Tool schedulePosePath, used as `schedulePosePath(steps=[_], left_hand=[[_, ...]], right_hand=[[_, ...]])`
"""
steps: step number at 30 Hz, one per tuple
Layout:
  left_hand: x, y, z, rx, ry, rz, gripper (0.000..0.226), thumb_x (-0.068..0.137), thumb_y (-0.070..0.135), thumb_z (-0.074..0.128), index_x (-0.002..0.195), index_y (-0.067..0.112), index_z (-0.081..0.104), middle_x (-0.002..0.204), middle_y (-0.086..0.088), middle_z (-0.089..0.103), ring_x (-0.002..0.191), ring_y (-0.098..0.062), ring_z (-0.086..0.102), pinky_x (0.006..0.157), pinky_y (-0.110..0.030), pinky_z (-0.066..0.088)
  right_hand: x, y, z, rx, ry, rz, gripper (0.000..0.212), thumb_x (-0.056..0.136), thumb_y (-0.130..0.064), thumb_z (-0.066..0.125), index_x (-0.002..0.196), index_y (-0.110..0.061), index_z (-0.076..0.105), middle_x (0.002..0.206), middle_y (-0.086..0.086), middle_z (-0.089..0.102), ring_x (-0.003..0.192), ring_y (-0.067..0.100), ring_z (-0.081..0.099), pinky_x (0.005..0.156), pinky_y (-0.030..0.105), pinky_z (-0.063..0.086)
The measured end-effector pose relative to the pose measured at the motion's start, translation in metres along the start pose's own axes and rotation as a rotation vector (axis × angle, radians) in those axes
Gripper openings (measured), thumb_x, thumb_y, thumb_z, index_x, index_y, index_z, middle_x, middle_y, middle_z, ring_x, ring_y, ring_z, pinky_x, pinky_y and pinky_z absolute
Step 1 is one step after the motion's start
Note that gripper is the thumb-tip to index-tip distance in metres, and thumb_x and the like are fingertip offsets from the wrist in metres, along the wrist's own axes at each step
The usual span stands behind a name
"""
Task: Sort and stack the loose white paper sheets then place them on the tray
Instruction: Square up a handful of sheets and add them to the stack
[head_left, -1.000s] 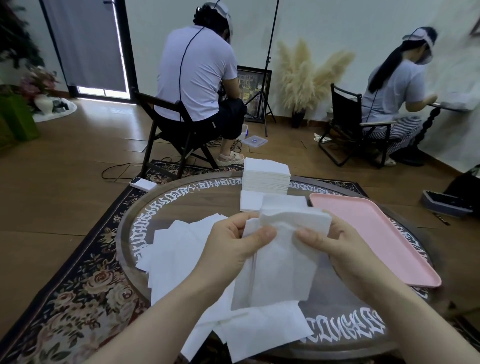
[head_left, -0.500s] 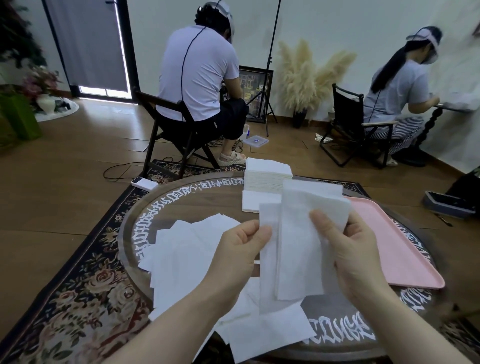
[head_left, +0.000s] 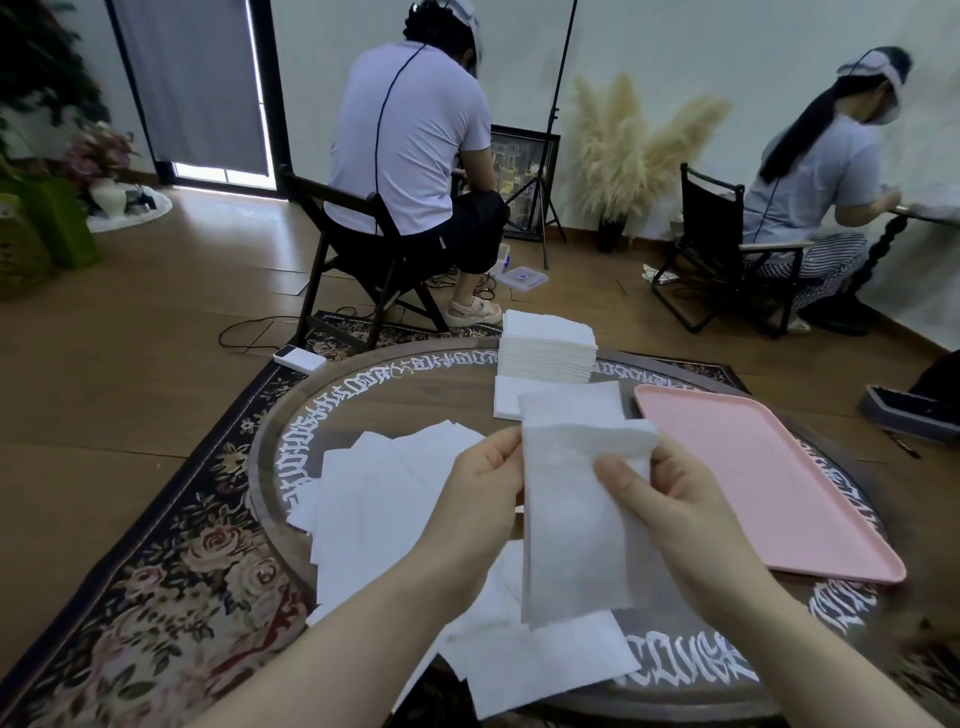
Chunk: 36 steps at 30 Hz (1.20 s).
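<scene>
1. Holding one white paper sheet (head_left: 571, 519) upright above the table's near middle: left hand (head_left: 480, 499) pinches its left edge, right hand (head_left: 670, 504) grips its top right corner, thumb in front and fingers curled behind.
2. Writing: white ornamental lettering (head_left: 332, 415) rings the round table (head_left: 431, 395) just inside its rim; script too stylised to read. No brand or label legible anywhere.
3. Loose sheets (head_left: 384, 499) lie scattered and overlapping on the table's left and near side; one sheet overhangs the near edge.
4. Neat stack of sheets (head_left: 548, 348) sits at the far edge, with a thinner pile in front touching its base.
5. Pink tray (head_left: 753, 467) lies along the table's right side, no sheets on it.
6. Surface: dark wood top with glossy sheen, standing on a dark floral rug (head_left: 171, 571).
7. Room: wooden floor, pale walls, grey blind over a door at far left.
8. Two people in white shirts sit on folding chairs facing away; pampas grass (head_left: 623, 145), a framed picture and a light stand are between them.
9. White power bank (head_left: 298, 358) lies on the floor near the table's far left rim.
</scene>
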<state>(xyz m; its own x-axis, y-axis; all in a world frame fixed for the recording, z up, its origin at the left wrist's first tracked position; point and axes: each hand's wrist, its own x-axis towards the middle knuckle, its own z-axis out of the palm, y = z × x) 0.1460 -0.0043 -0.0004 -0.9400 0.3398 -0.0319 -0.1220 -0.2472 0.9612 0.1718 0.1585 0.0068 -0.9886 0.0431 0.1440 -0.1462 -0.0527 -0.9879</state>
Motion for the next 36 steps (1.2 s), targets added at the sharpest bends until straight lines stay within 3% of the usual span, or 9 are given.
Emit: schedulePosePath(steps=[2, 6, 10, 23, 27, 30, 36], left_hand=[[-0.0004, 0.0011, -0.0006, -0.009, -0.011, 0.001, 0.026, 0.102, 0.018, 0.048, 0.107, 0.018, 0.073, 0.081, 0.005, 0.075, 0.058, -0.003, 0.064, 0.055, -0.019, 0.052], [0.0005, 0.0026, -0.0015, -0.019, -0.021, 0.004, 0.027, 0.102, 0.021, 0.048, 0.108, 0.018, 0.074, 0.097, -0.002, 0.076, 0.076, -0.01, 0.068, 0.064, -0.027, 0.057], [0.0, 0.0045, -0.0023, 0.024, -0.039, 0.009, 0.027, 0.102, 0.018, 0.048, 0.107, 0.016, 0.074, 0.088, 0.0, 0.075, 0.072, -0.009, 0.066, 0.064, -0.029, 0.059], [-0.0014, 0.0054, -0.0031, 0.015, -0.037, 0.018, 0.028, 0.102, 0.022, 0.047, 0.103, 0.013, 0.074, 0.085, 0.001, 0.073, 0.072, -0.008, 0.067, 0.059, -0.026, 0.056], [-0.0004, 0.0032, -0.003, -0.004, -0.052, 0.007, 0.037, 0.101, 0.038, 0.046, 0.102, 0.015, 0.075, 0.09, 0.0, 0.074, 0.081, -0.014, 0.068, 0.065, -0.03, 0.057], [-0.0003, 0.0021, -0.0033, -0.021, -0.089, 0.013, 0.047, 0.087, 0.057, 0.049, 0.099, 0.02, 0.076, 0.1, -0.004, 0.076, 0.09, -0.016, 0.072, 0.067, -0.029, 0.057], [0.0008, 0.0005, -0.0039, -0.048, -0.063, 0.028, 0.045, 0.087, 0.054, 0.051, 0.098, 0.019, 0.077, 0.097, -0.004, 0.076, 0.086, -0.017, 0.071, 0.065, -0.031, 0.058]], right_hand=[[0.0013, -0.0011, 0.0009, -0.021, 0.03, -0.025, 0.029, 0.078, -0.023, 0.063, 0.105, -0.014, 0.067, 0.095, 0.004, 0.077, 0.08, 0.016, 0.073, 0.062, 0.022, 0.056], [0.0017, -0.0014, 0.0003, -0.075, 0.056, -0.057, 0.018, 0.086, -0.014, 0.06, 0.103, -0.012, 0.065, 0.087, -0.001, 0.076, 0.073, 0.01, 0.071, 0.059, 0.019, 0.054], [0.0024, -0.0007, -0.0011, -0.171, 0.062, -0.094, 0.017, 0.093, -0.003, 0.057, 0.099, -0.017, 0.065, 0.084, -0.008, 0.075, 0.072, 0.003, 0.068, 0.06, 0.016, 0.053], [0.0043, 0.0033, -0.0057, -0.187, 0.097, -0.063, 0.015, 0.094, -0.01, 0.058, 0.101, -0.02, 0.067, 0.089, -0.004, 0.076, 0.075, 0.009, 0.071, 0.059, 0.018, 0.054], [0.0047, 0.0038, -0.0051, -0.169, 0.116, -0.057, 0.014, 0.094, -0.009, 0.057, 0.101, -0.017, 0.067, 0.089, 0.0, 0.076, 0.075, 0.011, 0.071, 0.06, 0.02, 0.055], [0.0043, 0.0032, -0.0047, -0.158, 0.114, -0.05, 0.014, 0.094, -0.011, 0.057, 0.102, -0.018, 0.067, 0.089, 0.0, 0.076, 0.075, 0.012, 0.072, 0.06, 0.02, 0.055], [0.0015, -0.0027, -0.0028, -0.103, 0.092, -0.015, 0.02, 0.087, -0.021, 0.058, 0.106, -0.02, 0.065, 0.088, -0.001, 0.076, 0.072, 0.012, 0.072, 0.056, 0.019, 0.053]])
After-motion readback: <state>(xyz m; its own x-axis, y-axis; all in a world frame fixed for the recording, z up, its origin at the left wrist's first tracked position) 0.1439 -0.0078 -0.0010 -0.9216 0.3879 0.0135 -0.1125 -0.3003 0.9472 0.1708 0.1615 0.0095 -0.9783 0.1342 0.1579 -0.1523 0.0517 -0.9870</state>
